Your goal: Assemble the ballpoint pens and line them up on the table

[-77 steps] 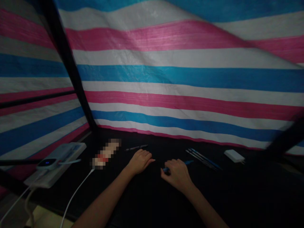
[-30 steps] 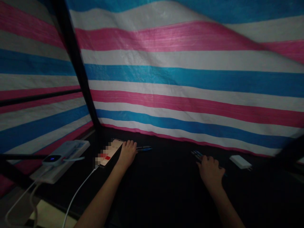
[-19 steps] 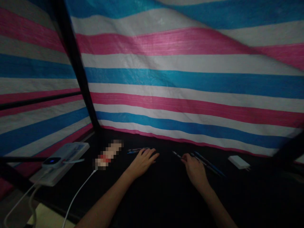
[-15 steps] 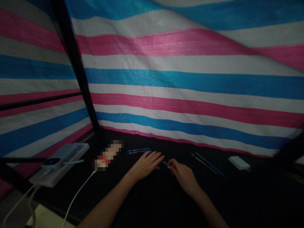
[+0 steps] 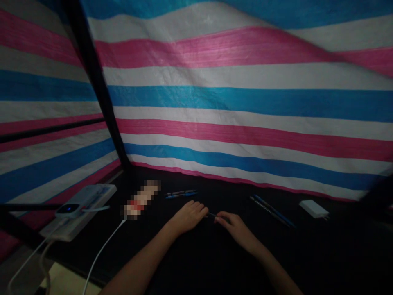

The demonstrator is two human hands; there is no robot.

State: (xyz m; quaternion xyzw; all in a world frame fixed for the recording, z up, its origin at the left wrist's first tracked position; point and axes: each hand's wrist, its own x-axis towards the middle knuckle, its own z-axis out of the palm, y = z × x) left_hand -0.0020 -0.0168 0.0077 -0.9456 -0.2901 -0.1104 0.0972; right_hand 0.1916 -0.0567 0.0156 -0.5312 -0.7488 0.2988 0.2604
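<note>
Pen: a slim dark pen [image 5: 211, 214] lies across the gap between my two hands, low over the black desk [image 5: 307, 250], with one end reaching toward my left fingertips [image 5: 203, 209].

Right grip: my right grip [image 5: 235, 226] appears closed on the pen, with the shaft running under my thumb and fingers. The dim light hides exactly how the fingers sit.

Left grip: my left grip [image 5: 188, 216] is loose, knuckles up and fingers gently curved. It seems to hold nothing, though the pen's end sits just beside it.

Arms: both forearms rise from the near edge and slant inward, so my hands nearly meet at the middle of the desk.

Progress: one pen is in my right grip, while the other pens lie apart from my hands, far left and far right.

Other pens: a blue-and-dark pair of pens [image 5: 181, 194] lies far of my left grip, and another blue-and-dark pair [image 5: 272, 211] lies off to the far right.

Rest: a small white rectangular adapter [image 5: 313, 209] sits at the far right. On the left are a pixelated, unreadable flat object [image 5: 141, 200], a thin white cable [image 5: 102, 250] and a white power bank with a blue light [image 5: 68, 209]. A pink, white and blue striped tarpaulin [image 5: 245, 98] hangs behind the desk.
</note>
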